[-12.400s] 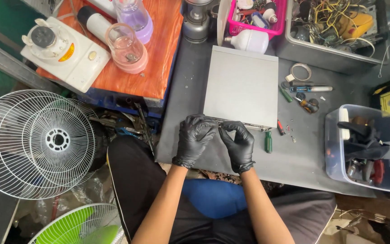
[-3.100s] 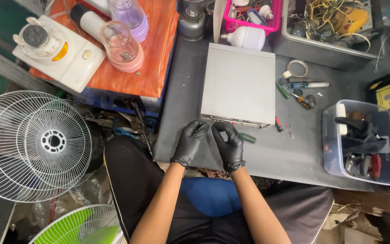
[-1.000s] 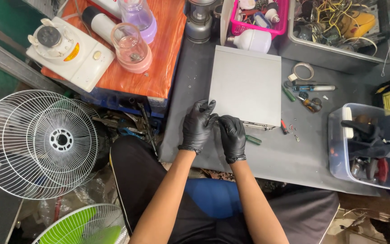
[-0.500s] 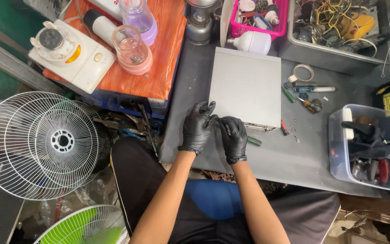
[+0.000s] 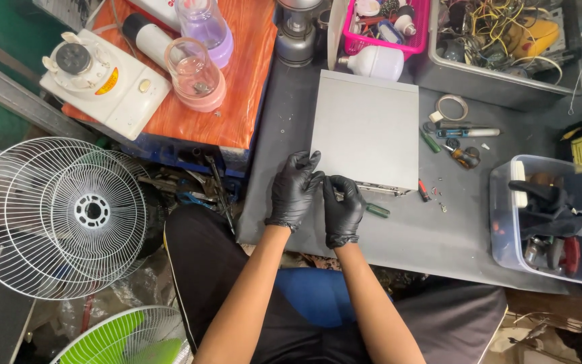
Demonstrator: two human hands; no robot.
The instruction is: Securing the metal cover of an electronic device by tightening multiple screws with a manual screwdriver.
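Flat grey metal case (image 5: pixel 368 131) lies on the dark worktop (image 5: pixel 439 236), its near edge just under both black-gloved hands. Far left stand a white fan guard (image 5: pixel 55 216) and a white blender base (image 5: pixel 106 81), with a pink jar (image 5: pixel 197 74) on the orange board (image 5: pixel 237 101) beside the worktop. The left hand (image 5: pixel 293 190) rests at the case's near left corner, fingers spread and loosely open, gripping nothing visible. The right hand (image 5: pixel 342 209), touching it, is curled closed at the case's front edge; whether it pinches anything I cannot tell. A green-handled screwdriver (image 5: pixel 376 210) lies just right of it. Farther right sits a clear plastic bin (image 5: pixel 550 219) of tools.
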